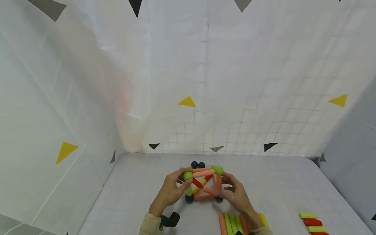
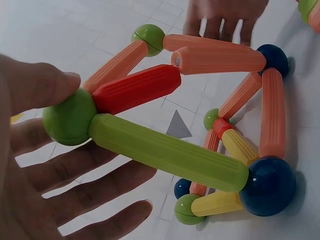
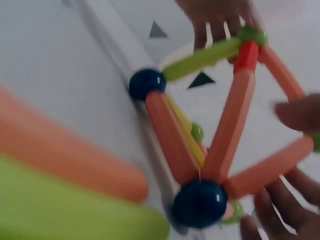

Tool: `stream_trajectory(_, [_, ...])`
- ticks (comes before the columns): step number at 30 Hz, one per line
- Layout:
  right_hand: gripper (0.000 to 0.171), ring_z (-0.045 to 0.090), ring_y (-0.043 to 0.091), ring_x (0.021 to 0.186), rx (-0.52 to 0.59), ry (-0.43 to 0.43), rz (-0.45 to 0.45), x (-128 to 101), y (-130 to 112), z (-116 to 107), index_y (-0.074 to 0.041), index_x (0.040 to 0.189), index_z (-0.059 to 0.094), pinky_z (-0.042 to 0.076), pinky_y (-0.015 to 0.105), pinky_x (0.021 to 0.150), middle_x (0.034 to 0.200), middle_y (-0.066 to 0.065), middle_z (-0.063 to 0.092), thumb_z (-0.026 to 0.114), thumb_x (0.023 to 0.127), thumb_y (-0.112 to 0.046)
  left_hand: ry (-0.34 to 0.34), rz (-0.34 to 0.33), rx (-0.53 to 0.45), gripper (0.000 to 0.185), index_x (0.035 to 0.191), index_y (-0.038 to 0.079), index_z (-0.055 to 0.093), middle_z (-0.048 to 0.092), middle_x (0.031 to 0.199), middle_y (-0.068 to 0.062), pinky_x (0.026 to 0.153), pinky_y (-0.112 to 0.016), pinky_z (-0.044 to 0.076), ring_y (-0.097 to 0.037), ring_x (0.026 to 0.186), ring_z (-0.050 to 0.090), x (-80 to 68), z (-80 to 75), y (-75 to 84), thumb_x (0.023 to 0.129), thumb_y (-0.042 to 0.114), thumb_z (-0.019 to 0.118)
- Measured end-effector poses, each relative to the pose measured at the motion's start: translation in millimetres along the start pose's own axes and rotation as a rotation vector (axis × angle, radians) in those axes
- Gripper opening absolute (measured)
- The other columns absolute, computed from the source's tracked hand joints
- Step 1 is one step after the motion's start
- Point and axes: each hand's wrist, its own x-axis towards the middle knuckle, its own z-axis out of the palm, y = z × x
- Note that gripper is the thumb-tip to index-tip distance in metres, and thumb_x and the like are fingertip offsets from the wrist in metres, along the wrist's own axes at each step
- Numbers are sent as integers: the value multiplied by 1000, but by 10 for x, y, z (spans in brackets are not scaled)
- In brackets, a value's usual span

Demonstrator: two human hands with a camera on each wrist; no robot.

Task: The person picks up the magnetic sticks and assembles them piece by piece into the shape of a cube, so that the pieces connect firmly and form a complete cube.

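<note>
In the head view, a frame of coloured magnetic rods and balls stands on the table between both hands. My left hand pinches its left green ball, thumb on top and the other fingers spread. From that ball run a lime rod and a red rod; the red rod's far end meets a coral rod. My right hand is beside the frame's right side, fingers loosely extended near the right green ball; contact is unclear. Dark blue balls sit at the lower corners.
Coral and lime rods lie in a row at the front, partly under the right forearm. More lime and red rods lie at the right. Two dark blue balls show behind the frame. White sheeting encloses the table.
</note>
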Motion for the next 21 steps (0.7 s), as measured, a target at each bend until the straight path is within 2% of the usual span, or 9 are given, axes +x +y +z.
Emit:
stream_trajectory(2, [69, 64, 25, 120, -8, -76, 36, 19, 49, -34, -9, 145, 58, 56, 37, 96, 132, 11, 69, 90, 85, -21, -5, -3, 1, 39, 138, 10, 65, 73, 110, 4, 87, -29, 60, -9, 97, 69, -2, 3, -6, 105, 31, 68])
stream_trajectory(5, [70, 66, 21, 114, -54, -126, 44, 40, 96, -66, -10, 138, 62, 56, 37, 95, 124, 7, 72, 96, 79, -27, -3, 6, 1, 37, 138, 12, 65, 73, 110, 4, 86, -29, 60, -8, 96, 69, 2, 7, -11, 106, 31, 68])
stream_trajectory(9, [69, 68, 16, 107, -106, -129, -7, 46, 133, -101, -12, 128, 62, 58, 38, 92, 113, 2, 73, 100, 73, -28, -2, 27, -19, 34, 138, 18, 65, 74, 114, 5, 86, -30, 60, -8, 96, 70, 18, 23, -7, 106, 29, 68])
stream_trajectory(14, [68, 68, 12, 102, -149, -145, -107, 64, 217, -102, -11, 126, 59, 60, 36, 86, 109, 0, 73, 100, 74, -26, 6, 31, -33, 42, 139, 21, 62, 73, 119, 4, 88, -35, 60, -10, 100, 69, 20, 82, 8, 100, 21, 76])
stream_trajectory(18, [65, 68, 10, 100, -159, -179, -128, 68, 288, -68, -9, 127, 58, 60, 32, 85, 108, -2, 74, 97, 77, -24, -33, 7, -151, 55, 139, 19, 52, 69, 136, 0, 91, -34, 58, -17, 108, 67, 25, 203, 4, 94, 12, 81])
stream_trajectory(21, [53, 67, 8, 98, -179, -174, -115, 48, 312, -40, -15, 117, 62, 59, 30, 85, 105, -6, 74, 97, 78, -25, -44, -15, -260, 63, 138, 19, 46, 64, 146, -5, 94, -33, 58, -24, 114, 67, 30, 313, -17, 89, 0, 81])
